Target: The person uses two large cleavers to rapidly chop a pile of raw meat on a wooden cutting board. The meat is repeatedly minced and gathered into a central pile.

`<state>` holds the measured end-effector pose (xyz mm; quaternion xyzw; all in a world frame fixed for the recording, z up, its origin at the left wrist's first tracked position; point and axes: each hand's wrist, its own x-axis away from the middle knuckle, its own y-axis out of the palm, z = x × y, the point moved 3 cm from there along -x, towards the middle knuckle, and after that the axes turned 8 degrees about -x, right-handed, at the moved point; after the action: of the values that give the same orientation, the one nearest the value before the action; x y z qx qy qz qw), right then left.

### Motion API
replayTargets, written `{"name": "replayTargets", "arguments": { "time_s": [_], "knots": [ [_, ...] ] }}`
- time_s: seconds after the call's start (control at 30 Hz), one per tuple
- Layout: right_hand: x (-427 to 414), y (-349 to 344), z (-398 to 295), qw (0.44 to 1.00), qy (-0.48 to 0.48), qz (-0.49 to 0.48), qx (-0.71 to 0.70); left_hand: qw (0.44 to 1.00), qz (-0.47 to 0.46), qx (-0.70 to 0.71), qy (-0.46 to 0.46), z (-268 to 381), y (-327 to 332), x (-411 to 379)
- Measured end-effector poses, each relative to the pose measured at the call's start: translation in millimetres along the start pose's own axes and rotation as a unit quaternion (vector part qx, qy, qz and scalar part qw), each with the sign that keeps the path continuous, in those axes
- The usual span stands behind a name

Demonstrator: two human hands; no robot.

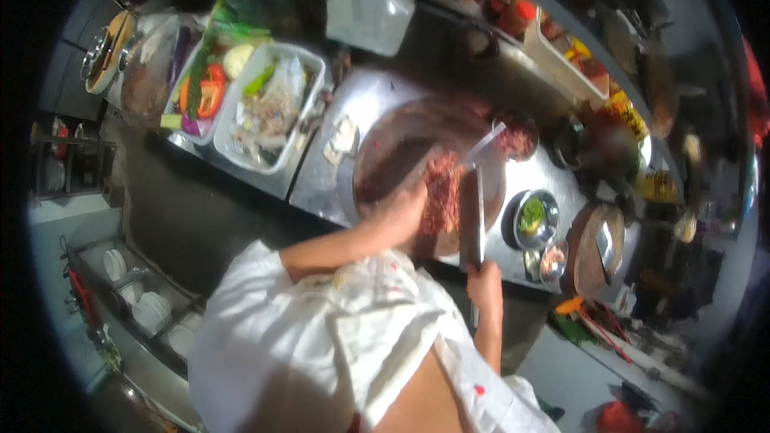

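Chopped red meat (442,192) lies in a heap on a round chopping block (391,132). My right hand (485,282) grips a cleaver (471,216) by its handle, with the blade upright beside the right edge of the meat. At the meat's left side is my left hand (404,213), blurred; whether its fingers hold anything cannot be told. Behind the block's right part stands a bowl of red meat (515,138), and a pale flat strip (487,143) slants between it and the heap.
Left of the block lie a whitish piece (341,141) and plastic tubs of vegetables (207,93) and mixed food (271,108). To the right are a metal bowl of greens (534,219), a small bowl (552,261) and another round board (592,252) with a knife.
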<state>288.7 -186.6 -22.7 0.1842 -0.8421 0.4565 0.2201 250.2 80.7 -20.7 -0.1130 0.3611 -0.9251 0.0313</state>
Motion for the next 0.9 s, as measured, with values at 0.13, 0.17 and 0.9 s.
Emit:
{"name": "replayTargets", "arguments": {
  "time_s": [0.13,0.17,0.9],
  "knots": [
    [28,-12,-28,0.995,-0.067,0.058,-0.048,0.995,-0.038,-0.045,-0.075,-52,48,-19],
    [30,-4,-35,0.990,-0.092,0.083,-0.067,0.996,-0.038,-0.047,-0.061,-49,42,-22],
    [47,63,47,0.973,-0.116,-0.006,-0.197,0.993,0.021,0.110,-0.031,-75,72,24]
  ]
}}
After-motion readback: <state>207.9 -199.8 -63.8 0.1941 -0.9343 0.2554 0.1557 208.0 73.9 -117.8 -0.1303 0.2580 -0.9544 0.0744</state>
